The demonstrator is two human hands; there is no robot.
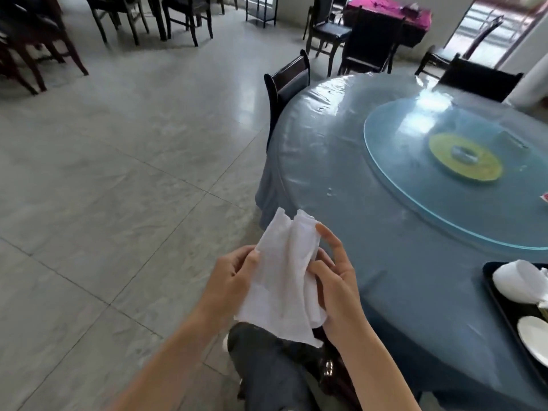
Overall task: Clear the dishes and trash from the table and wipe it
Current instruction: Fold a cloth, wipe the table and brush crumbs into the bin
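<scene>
A white wipe cloth [284, 274] hangs spread between my two hands, in front of the round table's near left edge. My left hand [234, 277] grips its left edge with curled fingers. My right hand [335, 286] holds its right side, thumb on the cloth, the index finger raised. The round table [400, 262] wears a blue-grey cover under clear plastic. A glass turntable [415, 185] with a yellow disc [465, 158] lies on it. A black tray [498, 295] at the right edge carries white bowls [519, 283] and a white plate [533, 336].
A dark chair [286, 84] stands pushed in at the table's far left, another [480, 81] at the back. More chairs and tables fill the room's far side. Tiled floor [133, 188] spreads open to the left. A small red scrap [545, 197] lies at the right edge.
</scene>
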